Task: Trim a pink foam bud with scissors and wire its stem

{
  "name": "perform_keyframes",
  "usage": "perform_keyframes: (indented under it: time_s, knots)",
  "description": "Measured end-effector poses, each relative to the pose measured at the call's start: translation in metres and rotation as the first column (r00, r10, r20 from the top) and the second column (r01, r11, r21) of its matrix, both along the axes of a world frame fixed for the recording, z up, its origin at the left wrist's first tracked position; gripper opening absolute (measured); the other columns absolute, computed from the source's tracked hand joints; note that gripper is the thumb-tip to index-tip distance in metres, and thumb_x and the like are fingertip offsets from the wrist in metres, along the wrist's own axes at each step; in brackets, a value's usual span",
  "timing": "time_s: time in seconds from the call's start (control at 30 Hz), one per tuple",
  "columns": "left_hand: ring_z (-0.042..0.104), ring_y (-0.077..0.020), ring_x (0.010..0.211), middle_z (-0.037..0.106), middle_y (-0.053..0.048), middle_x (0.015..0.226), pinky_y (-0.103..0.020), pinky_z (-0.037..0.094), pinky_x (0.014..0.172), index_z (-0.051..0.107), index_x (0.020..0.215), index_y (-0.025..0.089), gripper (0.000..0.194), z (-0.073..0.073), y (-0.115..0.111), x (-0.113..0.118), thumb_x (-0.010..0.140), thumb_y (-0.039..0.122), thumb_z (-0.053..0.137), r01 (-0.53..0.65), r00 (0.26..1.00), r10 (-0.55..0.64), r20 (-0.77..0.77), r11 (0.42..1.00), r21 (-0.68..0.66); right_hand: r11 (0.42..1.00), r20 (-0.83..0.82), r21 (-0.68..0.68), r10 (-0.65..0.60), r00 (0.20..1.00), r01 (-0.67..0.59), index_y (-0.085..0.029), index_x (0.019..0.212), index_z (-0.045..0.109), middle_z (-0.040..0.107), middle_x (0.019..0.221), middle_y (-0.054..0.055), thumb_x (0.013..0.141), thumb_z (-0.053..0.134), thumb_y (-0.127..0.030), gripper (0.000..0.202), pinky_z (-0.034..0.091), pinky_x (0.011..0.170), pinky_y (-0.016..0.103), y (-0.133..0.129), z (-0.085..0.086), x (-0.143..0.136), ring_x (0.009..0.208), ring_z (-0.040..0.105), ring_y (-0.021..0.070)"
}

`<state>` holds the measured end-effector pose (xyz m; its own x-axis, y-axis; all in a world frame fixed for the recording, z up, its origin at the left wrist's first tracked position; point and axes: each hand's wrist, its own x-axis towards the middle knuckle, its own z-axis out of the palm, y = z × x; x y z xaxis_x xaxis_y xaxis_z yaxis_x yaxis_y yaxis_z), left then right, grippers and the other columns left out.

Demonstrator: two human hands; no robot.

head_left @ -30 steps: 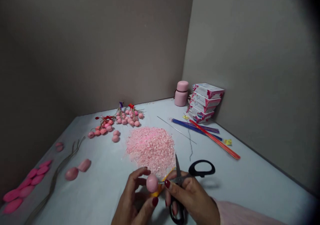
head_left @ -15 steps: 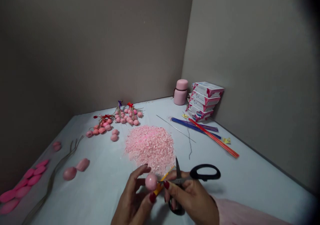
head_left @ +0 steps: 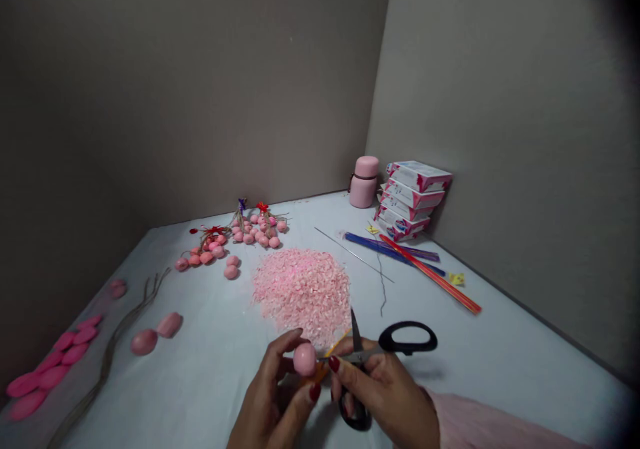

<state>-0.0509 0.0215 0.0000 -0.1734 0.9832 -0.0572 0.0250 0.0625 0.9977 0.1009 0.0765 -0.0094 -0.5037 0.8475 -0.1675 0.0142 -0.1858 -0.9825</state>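
My left hand holds a smooth pink ball, with the fingers curled behind it and the thumb below. My right hand is closed around black-handled scissors, whose blades stand apart. One blade points up and away; the other is by my right thumb, its tip at the ball's right side, and I cannot tell whether it touches. A thin yellow-orange strip runs between my hands beneath the ball, partly hidden by fingers. Just beyond lies a heap of pink shavings.
At left lie pink ovals, two pink lumps and brown cords. Farther back are tied ball clusters. A pink flask, stacked boxes, a thin rod and red sticks occupy the right.
The view has shifted slightly, so the table items sit a little to the right. My hands keep the ball and scissors in nearly the same pose; less of the yellow-orange strip shows.
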Motion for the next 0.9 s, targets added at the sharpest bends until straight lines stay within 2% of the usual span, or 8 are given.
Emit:
perform_keyframes:
  time_s: [0.1, 0.23, 0.37, 0.47, 0.53, 0.7, 0.8, 0.9]
  knots:
    - [0.059, -0.0175, 0.074, 0.065, -0.002, 0.085, -0.025, 0.044, 0.067, 0.059, 0.100, 0.025, 0.029, 0.000, -0.001, 0.000, 0.081, 0.047, 0.055, 0.046, 0.998, -0.047, -0.044, 0.999, -0.008, 0.999, 0.011, 0.035, 0.023, 1.000, -0.024, -0.016, 0.073, 0.053, 0.053, 0.054, -0.002, 0.078, 0.055, -0.059, 0.043, 0.033, 0.041, 0.019, 0.001, 0.000, -0.001, 0.039, 0.043, 0.0071]
    - [0.048, -0.0148, 0.056, 0.058, 0.002, 0.067, -0.025, 0.038, 0.053, 0.061, 0.096, 0.024, 0.032, 0.005, 0.000, -0.002, 0.083, 0.050, 0.048, 0.040, 0.993, -0.049, -0.107, 0.996, -0.085, 0.970, 0.122, 0.233, 0.038, 0.992, -0.066, -0.017, 0.067, 0.056, 0.050, 0.057, -0.002, 0.085, 0.050, -0.049, 0.038, 0.037, 0.047, 0.021, -0.002, 0.003, 0.001, 0.048, 0.047, 0.0103]
    - [0.034, -0.0098, 0.046, 0.046, 0.006, 0.059, -0.023, 0.026, 0.043, 0.060, 0.092, 0.023, 0.037, 0.000, 0.003, -0.006, 0.082, 0.055, 0.045, 0.046, 0.999, -0.044, 0.016, 0.995, -0.090, 0.803, 0.276, 0.569, 0.018, 0.961, -0.178, -0.019, 0.062, 0.057, 0.049, 0.056, -0.001, 0.093, 0.036, -0.047, 0.047, 0.037, 0.052, 0.024, -0.004, 0.013, 0.004, 0.053, 0.047, 0.0131]
    - [0.026, -0.0081, 0.040, 0.036, 0.010, 0.048, -0.021, 0.020, 0.040, 0.056, 0.093, 0.022, 0.038, -0.004, 0.006, -0.010, 0.086, 0.055, 0.039, 0.036, 0.986, -0.004, 0.169, 0.982, -0.184, 0.701, 0.281, 0.679, 0.023, 0.959, -0.216, -0.019, 0.060, 0.057, 0.051, 0.054, -0.001, 0.096, 0.025, -0.051, 0.057, 0.037, 0.052, 0.025, -0.005, 0.018, 0.004, 0.052, 0.047, 0.0130]
    - [0.030, -0.0081, 0.042, 0.038, 0.009, 0.049, -0.020, 0.023, 0.040, 0.056, 0.092, 0.021, 0.037, -0.002, 0.007, -0.011, 0.084, 0.055, 0.042, 0.014, 0.957, 0.051, 0.284, 0.975, -0.221, 0.724, 0.260, 0.664, 0.009, 0.966, -0.186, -0.019, 0.060, 0.057, 0.051, 0.053, -0.001, 0.095, 0.026, -0.054, 0.058, 0.036, 0.050, 0.024, -0.007, 0.019, 0.005, 0.050, 0.048, 0.0128]
    - [0.038, -0.0080, 0.047, 0.044, 0.007, 0.058, -0.018, 0.032, 0.040, 0.061, 0.088, 0.020, 0.029, 0.006, 0.006, -0.007, 0.076, 0.046, 0.061, 0.026, 0.835, 0.118, 0.538, 0.967, -0.254, 0.918, 0.177, 0.393, -0.012, 0.984, -0.059, -0.019, 0.060, 0.059, 0.054, 0.056, -0.001, 0.086, 0.048, -0.058, 0.048, 0.039, 0.048, 0.023, -0.009, 0.014, 0.007, 0.051, 0.052, 0.0132]
    - [0.032, -0.0068, 0.042, 0.042, 0.007, 0.055, -0.017, 0.026, 0.036, 0.060, 0.079, 0.020, 0.034, 0.002, 0.007, -0.007, 0.074, 0.053, 0.060, 0.088, 0.813, 0.061, 0.580, 0.971, -0.224, 0.985, 0.089, 0.173, -0.010, 0.996, -0.006, -0.017, 0.069, 0.060, 0.056, 0.057, 0.000, 0.081, 0.054, -0.060, 0.044, 0.040, 0.046, 0.022, -0.007, 0.007, 0.007, 0.048, 0.052, 0.0114]
    - [0.025, -0.0061, 0.041, 0.037, 0.008, 0.050, -0.018, 0.018, 0.038, 0.054, 0.068, 0.019, 0.041, -0.004, 0.007, -0.007, 0.072, 0.059, 0.059, 0.180, 0.856, -0.053, 0.515, 0.963, -0.200, 0.999, -0.010, 0.009, -0.032, 0.999, 0.032, -0.016, 0.080, 0.058, 0.058, 0.057, -0.001, 0.077, 0.056, -0.064, 0.048, 0.038, 0.044, 0.020, -0.004, 0.001, 0.004, 0.042, 0.049, 0.0087]
